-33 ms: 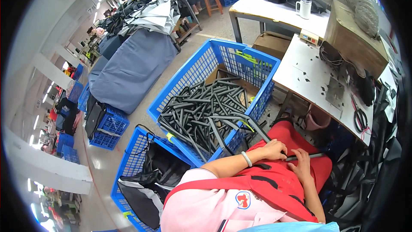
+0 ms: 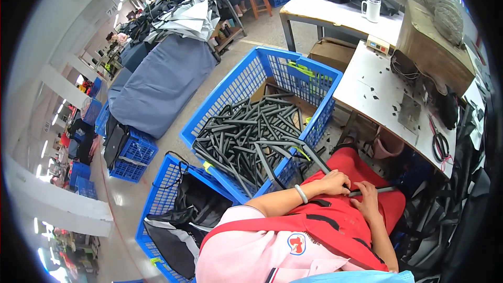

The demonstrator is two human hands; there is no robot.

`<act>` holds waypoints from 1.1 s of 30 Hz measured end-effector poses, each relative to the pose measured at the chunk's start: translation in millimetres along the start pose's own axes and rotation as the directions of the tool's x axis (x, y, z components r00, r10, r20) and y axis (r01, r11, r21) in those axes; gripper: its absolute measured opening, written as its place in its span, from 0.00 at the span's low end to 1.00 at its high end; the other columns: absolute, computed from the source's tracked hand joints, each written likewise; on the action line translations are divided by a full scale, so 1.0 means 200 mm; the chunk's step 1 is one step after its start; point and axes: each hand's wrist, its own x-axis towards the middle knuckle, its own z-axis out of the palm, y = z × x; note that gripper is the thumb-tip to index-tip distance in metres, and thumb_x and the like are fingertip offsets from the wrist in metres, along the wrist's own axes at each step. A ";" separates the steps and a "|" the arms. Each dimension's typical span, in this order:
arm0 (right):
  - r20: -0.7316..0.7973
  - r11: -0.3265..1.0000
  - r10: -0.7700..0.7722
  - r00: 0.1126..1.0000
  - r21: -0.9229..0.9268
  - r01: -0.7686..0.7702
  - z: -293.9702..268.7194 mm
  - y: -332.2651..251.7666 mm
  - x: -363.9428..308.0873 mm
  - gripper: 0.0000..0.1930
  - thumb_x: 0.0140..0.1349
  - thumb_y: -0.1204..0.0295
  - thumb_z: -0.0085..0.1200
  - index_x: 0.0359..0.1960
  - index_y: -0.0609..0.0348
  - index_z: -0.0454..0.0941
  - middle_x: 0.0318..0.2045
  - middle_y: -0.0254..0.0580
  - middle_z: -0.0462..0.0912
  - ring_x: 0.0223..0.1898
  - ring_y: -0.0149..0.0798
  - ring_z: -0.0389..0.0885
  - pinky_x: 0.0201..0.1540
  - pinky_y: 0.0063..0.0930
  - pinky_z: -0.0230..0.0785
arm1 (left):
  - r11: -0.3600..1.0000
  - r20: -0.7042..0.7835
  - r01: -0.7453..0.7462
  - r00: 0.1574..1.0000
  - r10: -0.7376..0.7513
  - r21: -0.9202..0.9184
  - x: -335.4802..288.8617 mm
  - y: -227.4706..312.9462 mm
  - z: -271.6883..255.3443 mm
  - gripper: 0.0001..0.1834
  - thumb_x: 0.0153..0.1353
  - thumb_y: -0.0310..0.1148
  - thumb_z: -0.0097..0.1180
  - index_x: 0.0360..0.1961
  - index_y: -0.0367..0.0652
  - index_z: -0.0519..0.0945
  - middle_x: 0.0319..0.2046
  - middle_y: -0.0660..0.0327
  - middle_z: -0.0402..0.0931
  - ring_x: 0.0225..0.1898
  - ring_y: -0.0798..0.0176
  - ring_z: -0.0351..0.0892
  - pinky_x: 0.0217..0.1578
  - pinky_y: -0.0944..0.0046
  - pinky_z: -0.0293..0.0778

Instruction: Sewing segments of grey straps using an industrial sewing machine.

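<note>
A dark grey tube-like strip (image 2: 387,189) lies across the lap of my red apron (image 2: 319,215). My right hand (image 2: 368,202) has its fingers bent over this strip. Close against it, my left hand (image 2: 334,182), below a pale bangle, is closed with curled fingers. Another grey length (image 2: 316,159) runs from the basket side up to my left hand; whether it is the same piece is hidden by the fingers. Left of my hands, a large blue basket (image 2: 260,54) holds a heap of similar dark strips (image 2: 246,131).
To the right, a white machine table (image 2: 361,81) carries black-handled scissors (image 2: 440,144) and dark scraps. A white mug (image 2: 371,9) stands on the table behind. A second blue basket (image 2: 152,199) with black fabric is at lower left. Dark material (image 2: 440,220) hangs at my right side.
</note>
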 end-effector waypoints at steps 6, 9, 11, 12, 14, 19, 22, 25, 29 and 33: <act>0.285 0.985 -0.092 0.954 -0.114 0.129 0.08 0.19 0.09 0.16 0.42 0.72 0.65 0.37 0.54 0.79 0.35 0.43 0.80 0.43 0.47 0.75 0.48 0.39 0.64 | 0.999 -0.026 -0.047 0.999 0.047 -0.006 0.01 0.01 -0.04 0.11 0.53 0.41 0.62 0.30 0.45 0.84 0.31 0.60 0.81 0.41 0.55 0.79 0.44 0.55 0.68; 0.330 0.977 -0.082 0.940 -0.160 0.141 -0.03 0.12 0.16 0.14 0.43 0.71 0.64 0.33 0.56 0.79 0.31 0.45 0.80 0.41 0.49 0.76 0.45 0.41 0.65 | 0.977 0.106 0.074 0.993 -0.053 -0.199 0.03 0.02 -0.13 0.13 0.55 0.41 0.63 0.31 0.41 0.83 0.28 0.55 0.82 0.32 0.53 0.81 0.35 0.56 0.74; 0.349 0.982 -0.072 0.934 -0.137 0.126 -0.14 0.06 0.17 0.14 0.43 0.70 0.65 0.34 0.56 0.79 0.31 0.45 0.79 0.42 0.49 0.76 0.47 0.41 0.65 | 0.980 0.199 0.067 0.979 -0.029 -0.185 0.07 0.07 -0.21 0.12 0.57 0.40 0.62 0.31 0.41 0.83 0.28 0.55 0.81 0.32 0.55 0.81 0.36 0.57 0.73; 0.362 0.986 -0.071 0.929 -0.117 0.121 -0.18 0.05 0.17 0.15 0.44 0.69 0.66 0.35 0.56 0.78 0.30 0.46 0.79 0.43 0.50 0.76 0.49 0.41 0.65 | 0.981 0.239 0.063 0.971 -0.017 -0.184 0.10 0.09 -0.24 0.11 0.57 0.39 0.62 0.31 0.42 0.83 0.28 0.55 0.81 0.32 0.55 0.81 0.36 0.57 0.73; 0.398 0.993 -0.055 0.916 -0.072 0.091 -0.28 0.07 0.20 0.17 0.46 0.67 0.66 0.37 0.59 0.78 0.31 0.50 0.80 0.41 0.52 0.78 0.47 0.42 0.68 | 0.987 0.309 -0.011 0.949 0.060 -0.159 0.16 0.17 -0.31 0.10 0.58 0.36 0.60 0.32 0.41 0.83 0.26 0.56 0.82 0.30 0.58 0.80 0.34 0.59 0.73; 0.561 0.947 0.006 0.828 0.264 -0.186 -0.50 0.02 0.28 0.17 0.49 0.66 0.62 0.37 0.63 0.76 0.32 0.58 0.81 0.36 0.56 0.80 0.39 0.45 0.71 | 0.902 0.388 0.035 0.909 0.149 -0.430 0.29 0.33 -0.51 0.10 0.59 0.33 0.61 0.37 0.37 0.84 0.27 0.63 0.82 0.28 0.73 0.76 0.30 0.69 0.72; 0.474 0.989 0.115 0.873 0.026 -0.144 -0.67 -0.03 0.37 0.14 0.50 0.65 0.60 0.35 0.60 0.75 0.29 0.54 0.81 0.33 0.56 0.81 0.37 0.46 0.71 | 0.872 0.357 0.136 0.933 0.046 -0.469 0.36 0.43 -0.63 0.09 0.61 0.31 0.59 0.37 0.36 0.84 0.28 0.66 0.81 0.30 0.76 0.74 0.31 0.72 0.70; 0.230 0.973 0.127 0.965 -0.216 -0.077 -0.85 0.00 0.42 0.14 0.51 0.64 0.60 0.35 0.56 0.74 0.27 0.50 0.81 0.32 0.54 0.81 0.36 0.46 0.72 | 0.923 0.198 0.001 0.977 0.081 -0.384 0.49 0.56 -0.73 0.09 0.60 0.32 0.60 0.36 0.36 0.84 0.27 0.64 0.80 0.29 0.73 0.75 0.30 0.70 0.71; -0.065 0.914 0.116 0.991 -0.383 -0.133 -1.05 0.10 0.49 0.12 0.53 0.62 0.59 0.35 0.54 0.76 0.28 0.48 0.82 0.33 0.52 0.82 0.35 0.44 0.73 | 0.951 -0.173 -0.296 0.936 0.307 0.086 0.64 0.78 -0.87 0.10 0.60 0.34 0.60 0.34 0.37 0.83 0.26 0.55 0.80 0.28 0.59 0.78 0.31 0.64 0.72; -0.160 0.876 0.043 0.986 -0.469 -0.114 -1.18 0.20 0.57 0.14 0.52 0.64 0.62 0.36 0.56 0.77 0.29 0.48 0.82 0.35 0.52 0.82 0.37 0.43 0.73 | 0.967 -0.224 -0.254 0.941 0.255 0.034 0.77 0.84 -0.92 0.12 0.59 0.35 0.60 0.34 0.35 0.83 0.25 0.53 0.80 0.27 0.58 0.79 0.30 0.62 0.73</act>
